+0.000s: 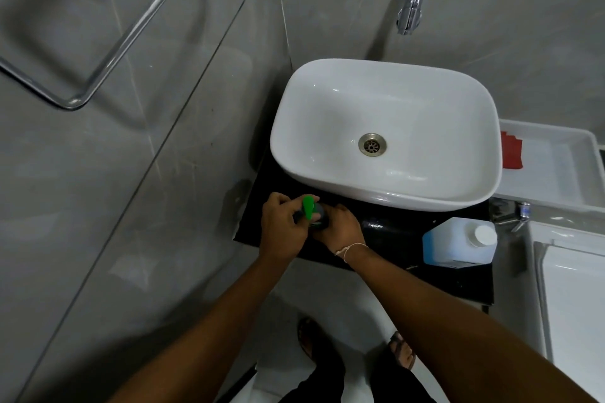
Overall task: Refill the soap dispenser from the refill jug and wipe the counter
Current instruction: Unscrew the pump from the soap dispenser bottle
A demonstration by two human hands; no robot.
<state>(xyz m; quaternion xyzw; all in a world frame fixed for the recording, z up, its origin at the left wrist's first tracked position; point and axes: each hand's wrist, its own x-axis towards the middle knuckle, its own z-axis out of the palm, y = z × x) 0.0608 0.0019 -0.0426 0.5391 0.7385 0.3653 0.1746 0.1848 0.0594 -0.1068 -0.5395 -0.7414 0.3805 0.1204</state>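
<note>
Head cam: black counter [425,275], white basin [386,193], prob. grey-tiled bathrm walls [131,206]

Both forearms enter from the lower edge and converge on the dispenser [311,214], which serves as the reference point. The left hand [283,226] sits on the left of the dispenser, back of the hand facing up, fingers curled around its green pump top. The right hand [340,226] sits on the right of the dispenser, fingers wrapped around its dark body, palm turned toward it. The right wrist, just behind that hand, carries a thin light string. Both arms are bare and nearly straight. Fingertip contact points are hidden by the hands.
</note>
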